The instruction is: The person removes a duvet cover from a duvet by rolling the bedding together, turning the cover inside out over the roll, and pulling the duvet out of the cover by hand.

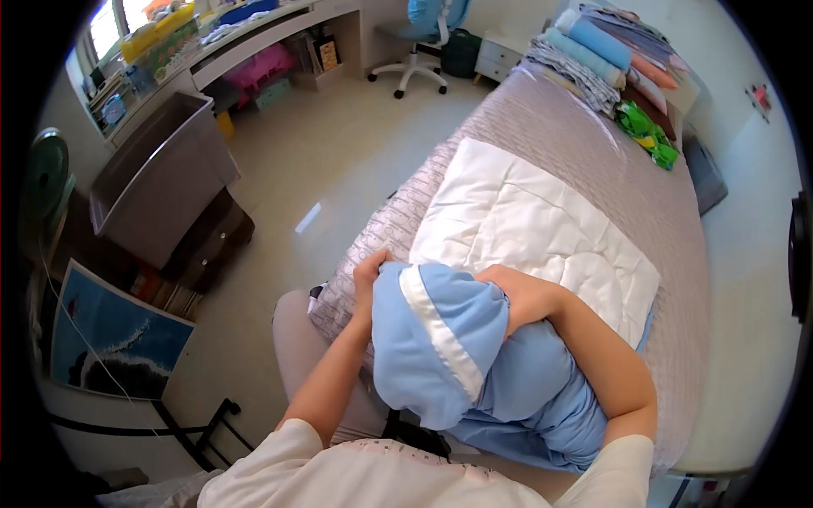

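A bundle of light blue fabric with a white stripe is gathered in front of my body at the near edge of the bed. My left hand is closed on the bundle's upper left edge. On the other side, my right hand grips the fabric, its fingertips partly hidden in the folds. Just beyond both hands a white quilted comforter lies on the bed, with a bit of blue showing at its right edge.
The bed has a patterned cover, with folded textiles and a green bag at its far end. Left are a grey bin, a poster and a black metal frame. A wheeled chair stands farther back.
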`<action>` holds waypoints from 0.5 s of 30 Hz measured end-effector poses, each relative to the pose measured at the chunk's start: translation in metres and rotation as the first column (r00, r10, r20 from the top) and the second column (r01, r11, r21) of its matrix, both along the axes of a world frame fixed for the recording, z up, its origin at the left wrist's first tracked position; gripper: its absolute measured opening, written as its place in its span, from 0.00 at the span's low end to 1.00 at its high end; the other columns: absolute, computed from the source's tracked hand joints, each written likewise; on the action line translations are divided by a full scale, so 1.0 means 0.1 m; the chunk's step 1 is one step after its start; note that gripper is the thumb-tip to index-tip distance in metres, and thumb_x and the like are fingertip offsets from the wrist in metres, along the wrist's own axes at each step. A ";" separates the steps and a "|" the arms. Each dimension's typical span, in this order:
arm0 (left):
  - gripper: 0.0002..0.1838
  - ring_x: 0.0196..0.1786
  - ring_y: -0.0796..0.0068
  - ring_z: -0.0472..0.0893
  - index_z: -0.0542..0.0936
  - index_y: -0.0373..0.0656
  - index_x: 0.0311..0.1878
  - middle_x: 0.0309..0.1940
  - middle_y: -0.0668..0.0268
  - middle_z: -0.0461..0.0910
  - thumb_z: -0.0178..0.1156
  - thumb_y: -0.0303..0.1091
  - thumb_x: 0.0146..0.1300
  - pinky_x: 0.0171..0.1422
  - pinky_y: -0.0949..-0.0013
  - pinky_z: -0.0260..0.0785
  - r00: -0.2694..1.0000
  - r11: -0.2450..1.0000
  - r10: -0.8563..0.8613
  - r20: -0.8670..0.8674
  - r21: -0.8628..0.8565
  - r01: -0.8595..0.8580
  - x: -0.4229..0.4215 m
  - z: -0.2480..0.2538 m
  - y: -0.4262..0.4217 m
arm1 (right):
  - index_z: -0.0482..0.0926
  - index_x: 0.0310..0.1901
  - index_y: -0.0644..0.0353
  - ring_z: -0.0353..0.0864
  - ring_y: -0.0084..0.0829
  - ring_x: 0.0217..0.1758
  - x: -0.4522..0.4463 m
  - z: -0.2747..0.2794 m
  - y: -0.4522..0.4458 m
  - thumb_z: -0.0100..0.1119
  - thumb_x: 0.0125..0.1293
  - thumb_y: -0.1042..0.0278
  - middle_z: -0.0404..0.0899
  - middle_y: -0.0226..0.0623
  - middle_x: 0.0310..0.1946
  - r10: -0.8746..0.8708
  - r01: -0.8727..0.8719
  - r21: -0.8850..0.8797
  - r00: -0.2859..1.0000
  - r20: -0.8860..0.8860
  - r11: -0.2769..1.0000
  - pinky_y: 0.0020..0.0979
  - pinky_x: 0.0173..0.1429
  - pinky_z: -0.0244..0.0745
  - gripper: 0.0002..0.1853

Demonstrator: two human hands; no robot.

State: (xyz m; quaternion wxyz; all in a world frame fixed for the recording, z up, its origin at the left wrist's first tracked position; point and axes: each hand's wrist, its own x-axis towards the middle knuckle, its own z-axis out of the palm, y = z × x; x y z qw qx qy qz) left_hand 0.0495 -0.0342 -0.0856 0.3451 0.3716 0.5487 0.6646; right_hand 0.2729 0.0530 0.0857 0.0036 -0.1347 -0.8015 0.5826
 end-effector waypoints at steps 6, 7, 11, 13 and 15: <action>0.10 0.43 0.79 0.77 0.78 0.41 0.46 0.38 0.66 0.78 0.58 0.23 0.61 0.47 0.73 0.70 0.970 0.985 -0.081 -0.227 0.128 0.113 -0.05 0.12 0.18 | 0.82 0.57 0.65 0.82 0.27 0.51 0.06 -1.18 0.86 0.69 0.47 0.75 0.85 0.37 0.47 -0.010 0.040 -0.284 0.994 0.106 0.958 0.28 0.58 0.76 0.30; 0.15 0.46 0.75 0.79 0.76 0.41 0.52 0.44 0.64 0.79 0.58 0.23 0.62 0.50 0.71 0.71 0.959 0.982 -0.060 -0.277 0.156 0.106 -0.20 0.24 0.01 | 0.81 0.58 0.64 0.81 0.27 0.54 0.03 -1.24 0.90 0.69 0.49 0.74 0.85 0.38 0.48 -0.008 0.029 -0.265 0.997 0.081 0.964 0.28 0.60 0.75 0.30; 0.21 0.61 0.60 0.76 0.76 0.41 0.56 0.53 0.58 0.78 0.68 0.33 0.61 0.67 0.57 0.67 0.882 0.929 0.243 -0.404 0.358 -0.092 0.13 1.38 -0.64 | 0.87 0.50 0.61 0.80 0.29 0.57 -0.15 -1.12 0.74 0.73 0.52 0.65 0.84 0.38 0.54 0.030 0.006 -0.209 0.985 0.169 0.978 0.27 0.62 0.73 0.22; 0.31 0.68 0.55 0.73 0.80 0.46 0.56 0.58 0.60 0.78 0.78 0.46 0.49 0.72 0.49 0.60 0.506 0.850 -0.064 -0.860 0.219 0.479 0.51 1.72 -0.77 | 0.84 0.56 0.60 0.81 0.33 0.57 -0.13 -0.65 0.51 0.71 0.56 0.63 0.84 0.42 0.56 0.052 -0.012 -0.179 0.975 0.217 0.984 0.30 0.62 0.74 0.25; 0.51 0.74 0.56 0.67 0.80 0.59 0.64 0.66 0.66 0.75 0.82 0.51 0.26 0.80 0.45 0.45 0.108 0.869 -0.201 -0.974 -0.126 0.479 0.77 1.81 -0.71 | 0.74 0.65 0.63 0.80 0.43 0.61 0.06 -0.31 0.18 0.73 0.56 0.56 0.81 0.45 0.59 -0.299 0.236 0.329 0.942 0.154 0.914 0.37 0.64 0.73 0.36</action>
